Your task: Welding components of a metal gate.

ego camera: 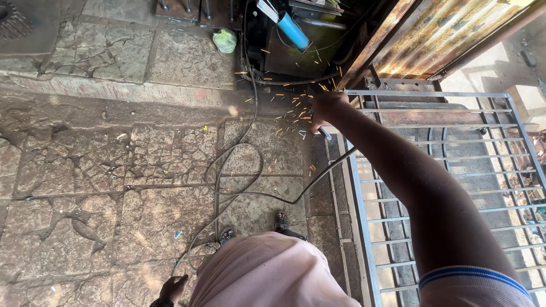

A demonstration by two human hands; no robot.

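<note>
My right hand (pixel 325 107) is clamped on a welding holder (pixel 322 132), sparks (pixel 296 111) just left of my fingers. Gate frame (pixel 432 94) sits right beside them. Left hand (pixel 172 288) hangs low w/ fingers loosely apart.

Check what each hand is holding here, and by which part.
The right hand is closed around the handle of a welding tool at the metal grille's corner, sparks flying. The left hand hangs low and holds nothing.

sleeve (pixel 475 284): white, blue-striped cuff | trousers (pixel 267 273): pale pink | sandals (pixel 281 219): dark
</note>
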